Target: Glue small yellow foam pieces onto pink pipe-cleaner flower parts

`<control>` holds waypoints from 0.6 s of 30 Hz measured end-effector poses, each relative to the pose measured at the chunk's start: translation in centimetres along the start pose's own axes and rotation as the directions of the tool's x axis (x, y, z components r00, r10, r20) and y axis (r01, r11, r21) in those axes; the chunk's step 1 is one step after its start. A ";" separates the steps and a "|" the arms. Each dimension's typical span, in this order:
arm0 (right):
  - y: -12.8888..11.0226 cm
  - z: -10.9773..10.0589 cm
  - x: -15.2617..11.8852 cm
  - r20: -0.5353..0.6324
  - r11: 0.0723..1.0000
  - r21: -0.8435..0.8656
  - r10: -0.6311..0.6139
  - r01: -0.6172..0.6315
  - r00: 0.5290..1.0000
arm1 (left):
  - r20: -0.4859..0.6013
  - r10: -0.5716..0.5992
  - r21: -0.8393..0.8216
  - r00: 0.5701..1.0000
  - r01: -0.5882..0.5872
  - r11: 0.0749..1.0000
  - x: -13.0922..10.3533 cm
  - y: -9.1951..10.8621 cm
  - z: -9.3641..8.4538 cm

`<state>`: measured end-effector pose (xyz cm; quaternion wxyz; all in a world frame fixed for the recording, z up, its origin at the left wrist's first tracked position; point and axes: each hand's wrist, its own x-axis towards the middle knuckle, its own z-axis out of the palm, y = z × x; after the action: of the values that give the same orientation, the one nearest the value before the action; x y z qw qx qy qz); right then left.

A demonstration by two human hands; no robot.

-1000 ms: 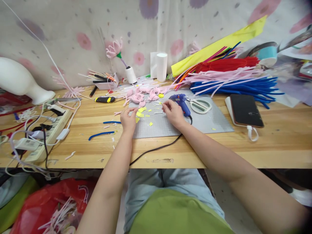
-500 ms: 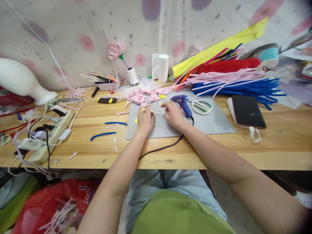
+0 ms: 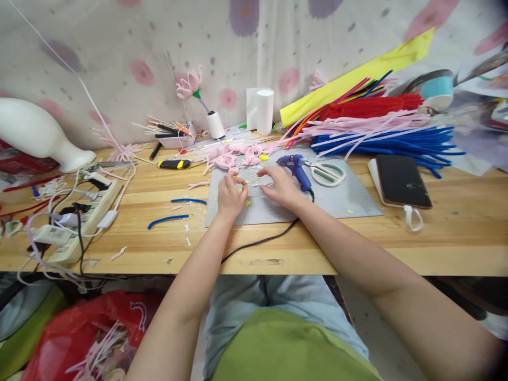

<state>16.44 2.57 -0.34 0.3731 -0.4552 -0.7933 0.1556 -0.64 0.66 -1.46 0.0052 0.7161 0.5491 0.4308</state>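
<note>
Over the left part of the grey mat [image 3: 337, 203], my left hand [image 3: 231, 194] has its thumb and index finger drawn together; anything between them is too small to make out. My right hand [image 3: 280, 186] is just left of the blue glue gun [image 3: 297, 170], thumb and fingers apart, with small white pieces on the mat near its fingertips. Pink fuzzy petal shapes [image 3: 225, 161] lie just behind my hands. Small yellow bits [image 3: 248, 202] are scattered between them. Scissors [image 3: 327, 173] with pale handles rest right of the glue gun.
Blue [image 3: 397, 145], pink and red pipe cleaners are heaped at the back right. A dark phone [image 3: 402, 181] lies at the right. The cutter [image 3: 173, 164], two blue stems [image 3: 167, 220] and a cabled power strip [image 3: 85, 222] are on the left. The glue gun's black cable crosses the front.
My left hand has shifted slightly left, and its thumb and index finger now form a ring. My right hand has moved slightly left, its fingers spreading wider.
</note>
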 end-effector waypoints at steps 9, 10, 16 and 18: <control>-0.4 0.6 0.1 0.019 0.997 0.065 0.041 -0.042 0.999 | 0.055 0.044 0.009 0.998 -0.044 0.999 -0.1 0.0 0.0; -0.4 0.5 0.1 0.007 0.997 0.055 0.047 -0.048 0.999 | 0.055 0.037 0.025 0.998 -0.039 0.999 -0.1 -0.1 0.0; -0.4 0.2 0.1 -0.001 0.997 -0.007 0.079 -0.079 0.997 | -0.185 -0.108 0.159 0.977 0.138 0.978 0.3 -0.5 -0.7; -0.3 0.2 0.1 0.018 0.999 -0.019 0.050 -0.049 0.999 | -0.130 -0.047 0.146 0.990 0.066 0.987 0.3 -0.2 -0.8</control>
<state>16.03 2.52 -0.24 0.3576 -0.4769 -0.7865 0.1613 -1.33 0.63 -0.87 -0.0711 0.6701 0.5994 0.4321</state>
